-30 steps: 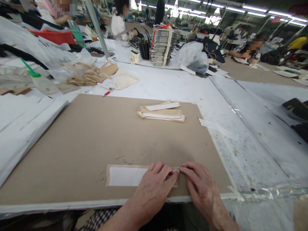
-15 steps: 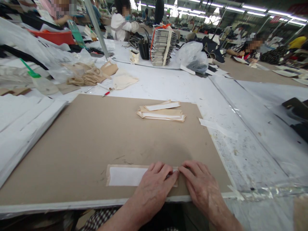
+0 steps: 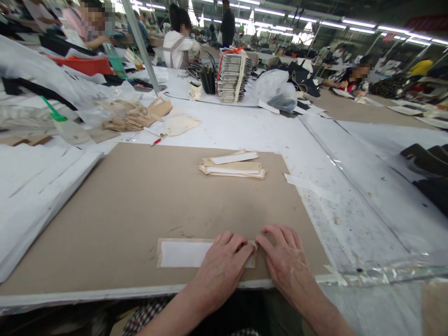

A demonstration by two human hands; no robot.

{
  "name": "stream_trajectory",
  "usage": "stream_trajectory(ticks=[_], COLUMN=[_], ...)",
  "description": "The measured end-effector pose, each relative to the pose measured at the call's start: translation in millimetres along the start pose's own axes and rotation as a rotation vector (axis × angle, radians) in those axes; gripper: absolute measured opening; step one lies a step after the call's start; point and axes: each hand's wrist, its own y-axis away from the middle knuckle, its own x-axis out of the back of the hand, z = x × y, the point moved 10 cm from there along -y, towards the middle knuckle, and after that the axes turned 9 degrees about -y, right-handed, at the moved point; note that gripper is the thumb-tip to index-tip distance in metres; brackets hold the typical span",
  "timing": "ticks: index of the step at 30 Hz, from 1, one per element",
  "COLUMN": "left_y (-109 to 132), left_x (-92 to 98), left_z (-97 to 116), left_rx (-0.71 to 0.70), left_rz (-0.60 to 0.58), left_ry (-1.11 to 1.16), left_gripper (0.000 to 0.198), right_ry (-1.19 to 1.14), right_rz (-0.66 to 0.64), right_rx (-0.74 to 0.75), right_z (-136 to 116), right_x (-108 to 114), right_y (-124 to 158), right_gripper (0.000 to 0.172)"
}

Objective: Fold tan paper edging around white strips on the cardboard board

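A flat tan strip with a white backing piece (image 3: pixel 185 254) lies lengthwise near the front edge of the brown board (image 3: pixel 140 205). Over its right part rests my left hand (image 3: pixel 224 263), fingers curled and closed, thumb and fingertips pressing the strip and covering some of it. My right hand (image 3: pixel 289 259) is at the strip's right end. Its thumb tip touches or nearly touches the corner, while its fingers are bent and a little apart from the thumb. Farther back on the board is a loose pile of similar tan and white strips (image 3: pixel 233 165).
White sheets (image 3: pixel 42 182) are stacked at the left, beside a green-tipped squeeze bottle (image 3: pixel 68 128). Behind the board lie a red pen (image 3: pixel 156 141) and tan fabric pieces (image 3: pixel 133 114). A tied stack (image 3: pixel 233 77) and plastic bag (image 3: pixel 275 88) stand farther back. Other people work beyond.
My right hand's fingers have lifted and separated slightly from the thumb at the strip's end. My left hand stays on the strip. The whole view has shifted a little.
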Motion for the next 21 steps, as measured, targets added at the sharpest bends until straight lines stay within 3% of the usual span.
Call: stream_trajectory(ticks=[4,9,15,18,21], left_y=[-0.1,0.8,4.0,5.5,5.8], left_x=[1.4,3.1,3.5,3.3,2.7], left_z=[-0.5,4.0,4.9,5.0,5.1], left_rx=[0.005,-0.029,-0.028,-0.018,-0.015], left_rz=[0.022,0.034,0.04,0.034,0.024], left_ry=[-0.004,-0.033,-0.018,-0.012,-0.01], left_gripper=[0.021,0.017,0.018,0.02,0.019], right_ry=[0.027,-0.16,-0.365,-0.365,-0.318], right_rz=[0.021,0.014,0.138,0.21,0.232], right_rx=[0.032,-0.051,-0.164,-0.15,-0.036], right_z=[-4.7,12.8,32.1,28.1,9.4], right_x=[2.4,0.7,-0.1,3.5,7.3], right_y=[1.0,4.9,14.4,24.6,34.1], right_gripper=[0.037,0.038,0.017,0.012,0.025])
